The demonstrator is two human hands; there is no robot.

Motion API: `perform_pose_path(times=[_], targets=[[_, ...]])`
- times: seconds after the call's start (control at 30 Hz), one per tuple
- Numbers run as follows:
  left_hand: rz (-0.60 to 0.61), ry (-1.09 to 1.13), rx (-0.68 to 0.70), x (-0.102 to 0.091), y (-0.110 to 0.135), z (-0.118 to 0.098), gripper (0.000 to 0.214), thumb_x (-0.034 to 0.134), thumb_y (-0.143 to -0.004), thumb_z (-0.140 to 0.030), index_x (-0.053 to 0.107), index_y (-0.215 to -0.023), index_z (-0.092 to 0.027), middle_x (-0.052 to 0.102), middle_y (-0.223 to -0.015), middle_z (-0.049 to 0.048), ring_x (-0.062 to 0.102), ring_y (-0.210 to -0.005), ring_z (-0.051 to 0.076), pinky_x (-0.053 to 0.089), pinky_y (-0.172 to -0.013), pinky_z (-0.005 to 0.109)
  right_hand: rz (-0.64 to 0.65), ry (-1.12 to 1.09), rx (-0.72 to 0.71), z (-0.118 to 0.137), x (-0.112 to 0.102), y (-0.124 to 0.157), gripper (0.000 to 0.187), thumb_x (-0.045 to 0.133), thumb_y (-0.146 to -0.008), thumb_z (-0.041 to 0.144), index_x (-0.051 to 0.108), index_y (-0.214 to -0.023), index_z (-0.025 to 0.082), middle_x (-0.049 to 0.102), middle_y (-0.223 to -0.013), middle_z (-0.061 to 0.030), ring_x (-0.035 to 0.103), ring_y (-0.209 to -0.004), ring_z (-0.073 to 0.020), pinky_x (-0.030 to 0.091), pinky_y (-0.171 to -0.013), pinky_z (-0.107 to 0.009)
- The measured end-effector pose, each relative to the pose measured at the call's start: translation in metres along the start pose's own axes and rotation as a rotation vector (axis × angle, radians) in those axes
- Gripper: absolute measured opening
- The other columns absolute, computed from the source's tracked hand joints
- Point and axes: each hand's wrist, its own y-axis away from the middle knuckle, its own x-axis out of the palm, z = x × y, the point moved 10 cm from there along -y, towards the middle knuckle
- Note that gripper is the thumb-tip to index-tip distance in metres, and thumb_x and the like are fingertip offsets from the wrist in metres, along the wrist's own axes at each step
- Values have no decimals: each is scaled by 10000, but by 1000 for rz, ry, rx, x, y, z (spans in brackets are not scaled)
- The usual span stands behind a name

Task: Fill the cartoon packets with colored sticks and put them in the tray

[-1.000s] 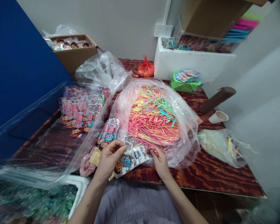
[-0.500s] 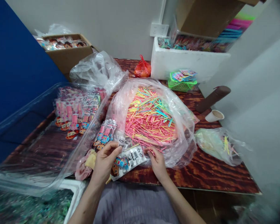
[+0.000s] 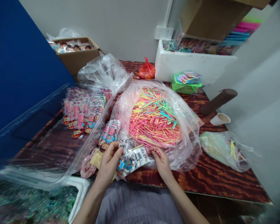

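Observation:
My left hand (image 3: 110,163) is closed, thumb against fingers, on the edge of a printed plastic packet (image 3: 138,158). The packet has a barcode and a cartoon face; part of it lies behind my fingers. To the right, my right hand (image 3: 162,163) pinches a small bundle of pink sticks (image 3: 156,152), their ends showing between the fingertips. Just beyond both hands, a large clear bag (image 3: 189,146) lies wide open, heaped with thin pink, yellow and blue sticks (image 3: 154,124). Filled packets (image 3: 109,132) lie in a pile beside its left edge.
At the left, a clear plastic tub (image 3: 84,155) holds more filled packets (image 3: 84,109). A crumpled cloth (image 3: 88,166) lies by my left wrist. Rightward are a paper cup (image 3: 220,119), a brown flask (image 3: 218,101), a small bag (image 3: 220,149) and a green basket (image 3: 185,88).
The whole view has shifted slightly, so everything sits a little further right and lower. Both hands keep their grips, close to the same places over the table edge.

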Motion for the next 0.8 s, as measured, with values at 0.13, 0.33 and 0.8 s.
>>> perform_pose_path(times=[0.13,0.33,0.8], targets=[[-14,-76,55,0,3,-11,216,629,-817,-370,637,-722,-176,583,-663,-15,528,-644,133,409,-599,213,-89,-234,90,17,-6,-16,204,619,-873,399,649,-939,208,726,-842,-46,665,-834,-219,493,-823,-367],[58,-110,112,20,6,-21,258,603,-838,-350,660,-662,-171,543,-648,-10,505,-636,135,393,-597,225,114,-727,123,95,37,-53,155,643,-851,408,635,-845,253,748,-894,-29,687,-969,-252,496,-906,-461],[137,-114,194,29,9,-17,214,571,-903,-320,746,-867,-204,655,-805,35,596,-773,173,446,-711,259,339,-575,276,96,81,-28,184,682,-816,379,689,-834,196,750,-1003,-91,639,-1087,-275,431,-1007,-471]])
